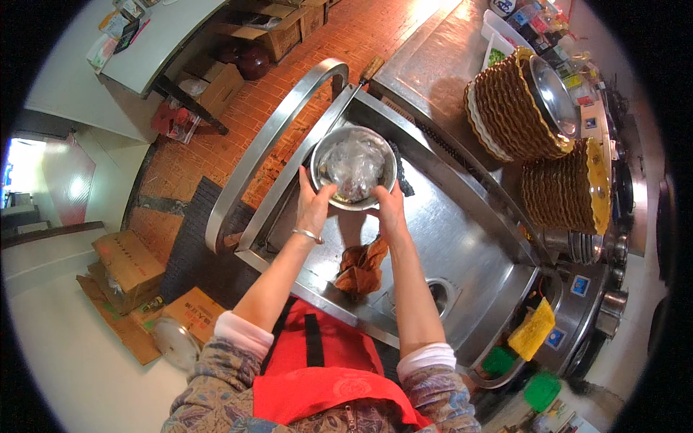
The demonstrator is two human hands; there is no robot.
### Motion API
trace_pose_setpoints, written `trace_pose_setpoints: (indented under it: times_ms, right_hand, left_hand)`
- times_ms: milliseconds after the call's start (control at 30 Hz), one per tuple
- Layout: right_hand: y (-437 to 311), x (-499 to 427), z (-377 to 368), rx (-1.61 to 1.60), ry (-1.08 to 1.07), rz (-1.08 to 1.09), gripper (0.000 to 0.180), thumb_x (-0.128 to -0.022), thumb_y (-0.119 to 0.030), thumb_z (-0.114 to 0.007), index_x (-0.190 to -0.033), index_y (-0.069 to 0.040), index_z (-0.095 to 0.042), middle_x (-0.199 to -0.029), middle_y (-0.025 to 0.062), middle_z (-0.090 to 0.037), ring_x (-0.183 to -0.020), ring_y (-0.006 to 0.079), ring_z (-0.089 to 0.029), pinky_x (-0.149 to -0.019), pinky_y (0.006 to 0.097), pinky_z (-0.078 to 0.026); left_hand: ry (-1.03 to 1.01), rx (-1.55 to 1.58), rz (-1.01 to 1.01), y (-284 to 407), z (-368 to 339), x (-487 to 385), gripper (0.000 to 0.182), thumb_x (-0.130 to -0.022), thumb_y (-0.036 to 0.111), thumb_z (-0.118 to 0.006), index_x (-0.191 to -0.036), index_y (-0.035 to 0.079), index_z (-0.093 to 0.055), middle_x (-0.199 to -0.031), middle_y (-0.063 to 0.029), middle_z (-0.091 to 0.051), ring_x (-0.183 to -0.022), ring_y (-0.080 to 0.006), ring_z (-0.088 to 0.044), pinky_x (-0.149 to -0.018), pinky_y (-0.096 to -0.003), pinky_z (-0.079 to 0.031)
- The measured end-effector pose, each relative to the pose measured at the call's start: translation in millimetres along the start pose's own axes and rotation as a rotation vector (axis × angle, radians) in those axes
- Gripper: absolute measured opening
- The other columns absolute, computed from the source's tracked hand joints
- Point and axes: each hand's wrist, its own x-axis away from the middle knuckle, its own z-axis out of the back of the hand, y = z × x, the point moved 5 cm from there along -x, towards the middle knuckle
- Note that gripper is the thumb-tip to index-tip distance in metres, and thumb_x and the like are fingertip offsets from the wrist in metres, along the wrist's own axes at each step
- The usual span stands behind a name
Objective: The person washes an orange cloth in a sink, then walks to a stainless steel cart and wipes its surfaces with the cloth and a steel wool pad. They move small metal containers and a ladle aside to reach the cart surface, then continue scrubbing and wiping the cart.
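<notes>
Between my two hands is a round metal bowl, held by its near rim above a stainless steel cart. Crumpled clear plastic fills much of the bowl, with some bits under it that I cannot make out. My left hand grips the left side, thumb over the rim. On the right side, my right hand does the same. A brown cloth lies bunched on the cart top below the bowl. Dark mesh-like material shows behind the bowl's right edge.
Tall stacks of brown scalloped plates stand on the steel counter at right. A wooden-handled tool leans at the cart's far corner. The cart's curved handle rises at left. A yellow cloth hangs at the right end. Cardboard boxes sit at lower left.
</notes>
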Motion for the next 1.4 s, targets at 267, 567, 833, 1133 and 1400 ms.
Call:
trace_pose_setpoints:
  times_ms: [267,567,833,1133,1400]
  right_hand:
    - [-2.8,37.0,35.7,-0.06,0.21,-0.097,0.047,-0.077,-0.003,-0.048,-0.124,0.002,-0.05,-0.102,0.01,-0.059,-0.081,0.0173,-0.058,-0.064,0.0314,-0.05]
    - [-1.7,114.1,231.6,-0.043,0.571,-0.024,0.028,-0.071,-0.002,-0.054,-0.098,-0.001,-0.053,-0.083,0.0058,-0.055,-0.065,0.0187,-0.057,-0.057,0.0329,-0.053]
    - [13.7,153.2,315.4,-0.095,0.737,-0.053,0.046,-0.073,-0.001,-0.049,-0.119,-0.001,-0.049,-0.098,0.0079,-0.057,-0.079,0.021,-0.06,-0.058,0.0332,-0.056]
    - [-33.7,182.3,274.4,0.395,1.058,0.301,0.042,-0.085,-0.007,-0.056,-0.126,-0.001,-0.052,-0.119,0.0086,-0.058,-0.098,0.0194,-0.06,-0.081,0.0323,-0.051]
    - [-27.7,145.8,90.6,0.786,0.272,0.244,0.029,-0.089,-0.004,-0.057,-0.117,-0.001,-0.062,-0.106,0.0104,-0.068,-0.089,0.0165,-0.066,-0.077,0.0294,-0.053]
  left_hand:
    - [-0.032,-0.328,-0.222,13.5,-28.8,36.0,0.069,-0.088,0.016,-0.046,-0.148,-0.006,-0.02,-0.15,-0.0296,-0.027,-0.14,-0.0386,-0.028,-0.117,-0.0402,-0.02]
    - [-0.387,-0.34,-0.269,-37.4,-141.8,98.9,0.05,-0.098,0.033,-0.046,-0.134,-0.002,-0.049,-0.14,-0.028,-0.044,-0.13,-0.0401,-0.042,-0.11,-0.0418,-0.033]
    - [0.264,-0.735,-0.648,17.6,-32.5,29.8,0.029,-0.084,0.009,-0.064,-0.113,0.002,-0.061,-0.109,-0.013,-0.058,-0.101,-0.0293,-0.055,-0.091,-0.0395,-0.043]
    - [0.132,-0.773,-0.487,-12.6,0.7,-44.6,0.028,-0.093,0.013,-0.055,-0.116,-0.001,-0.058,-0.099,-0.0195,-0.063,-0.086,-0.0324,-0.063,-0.079,-0.0408,-0.05]
    - [0.025,-0.462,-0.326,-0.8,8.5,-23.5,0.022,-0.097,0.016,-0.052,-0.105,-0.001,-0.064,-0.072,-0.0113,-0.061,-0.063,-0.0174,-0.055,-0.061,-0.0332,-0.045]
